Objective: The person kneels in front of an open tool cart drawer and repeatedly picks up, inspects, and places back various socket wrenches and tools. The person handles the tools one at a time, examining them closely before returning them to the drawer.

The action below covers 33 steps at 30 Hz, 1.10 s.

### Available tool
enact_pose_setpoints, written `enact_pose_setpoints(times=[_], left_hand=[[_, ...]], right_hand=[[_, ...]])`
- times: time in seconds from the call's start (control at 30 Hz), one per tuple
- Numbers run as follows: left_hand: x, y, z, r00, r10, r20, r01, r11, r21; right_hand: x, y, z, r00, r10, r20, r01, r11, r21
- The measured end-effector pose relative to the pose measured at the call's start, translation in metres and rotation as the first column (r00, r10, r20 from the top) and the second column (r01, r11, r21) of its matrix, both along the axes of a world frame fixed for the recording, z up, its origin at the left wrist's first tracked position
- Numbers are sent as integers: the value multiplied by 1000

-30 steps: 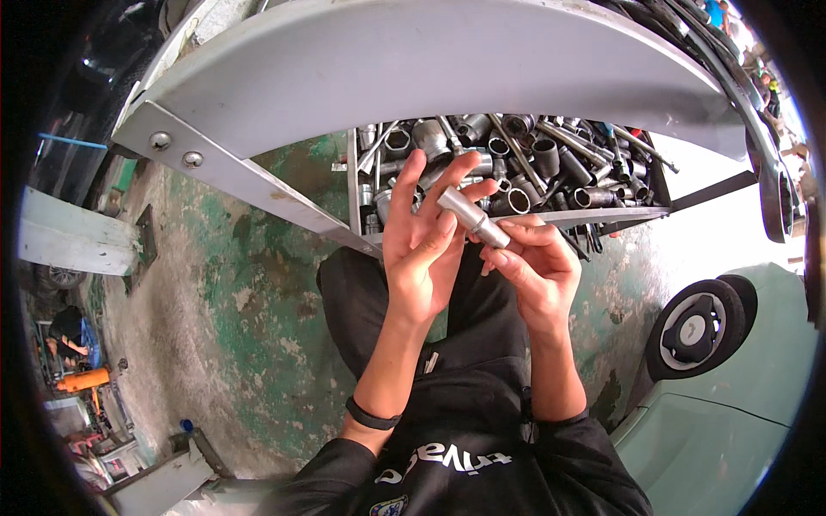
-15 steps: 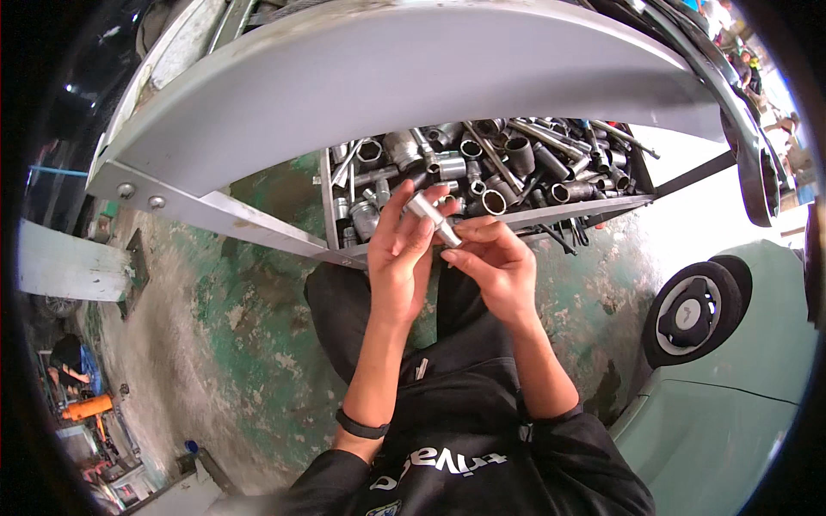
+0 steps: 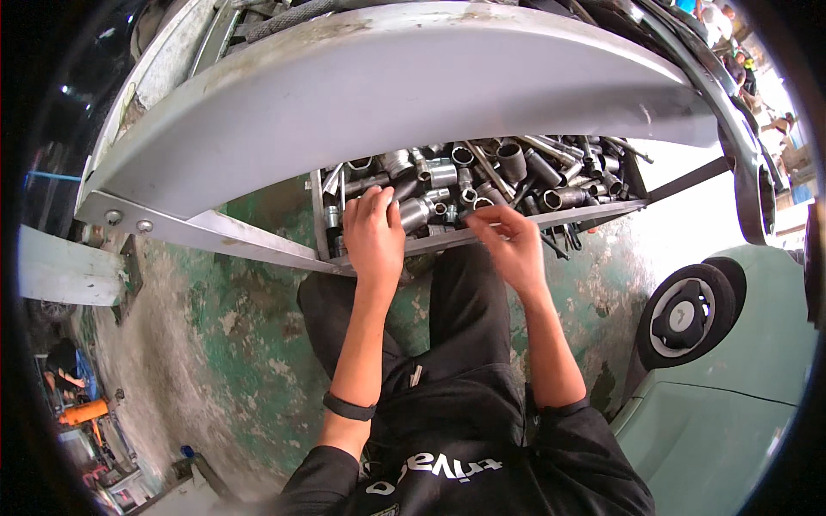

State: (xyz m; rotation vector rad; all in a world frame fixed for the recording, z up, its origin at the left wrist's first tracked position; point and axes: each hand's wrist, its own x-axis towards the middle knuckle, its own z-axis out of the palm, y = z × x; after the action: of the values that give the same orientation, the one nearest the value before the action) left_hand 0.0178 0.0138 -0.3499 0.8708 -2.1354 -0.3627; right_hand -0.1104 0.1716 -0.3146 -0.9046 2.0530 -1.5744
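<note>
Head view: left hand [image 3: 375, 241] and right hand [image 3: 518, 256] at the near side of the tray [image 3: 615, 208], by loose metal sockets [image 3: 415, 213] inside. Fingers bent; cannot tell if clamped on any. Might get nipped by digging too fast.

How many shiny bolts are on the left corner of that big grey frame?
2. The outer bolt is nearer the corner; the inner bolt is just right of it, slightly lower. Others could be hidden behind the grey frame.
</note>
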Motion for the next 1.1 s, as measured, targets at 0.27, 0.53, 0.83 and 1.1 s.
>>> enact_pose_setpoints(times=[0.27, 0.53, 0.83, 1.1], left_hand=[[-1, 0, -3, 999, 26, -31, -26, 1000, -11], [-3, 1, -6, 999, 52, -8, -52, 997, -62], [2, -1, -6, 1000, 15, 7, -15, 998, -55], [2, 1, -6, 1000, 15, -26, -17, 997, -72]], right_hand=[[-54, 23, -8, 956, -250, -151, 247, 968, -39], [-74, 20, -17, 941, -237, -242, 250, 968, 22], [-76, -14, -21, 876, -115, -469, 221, 959, 178], [-61, -45, -10, 796, -64, -602, 449, 729, 517]])
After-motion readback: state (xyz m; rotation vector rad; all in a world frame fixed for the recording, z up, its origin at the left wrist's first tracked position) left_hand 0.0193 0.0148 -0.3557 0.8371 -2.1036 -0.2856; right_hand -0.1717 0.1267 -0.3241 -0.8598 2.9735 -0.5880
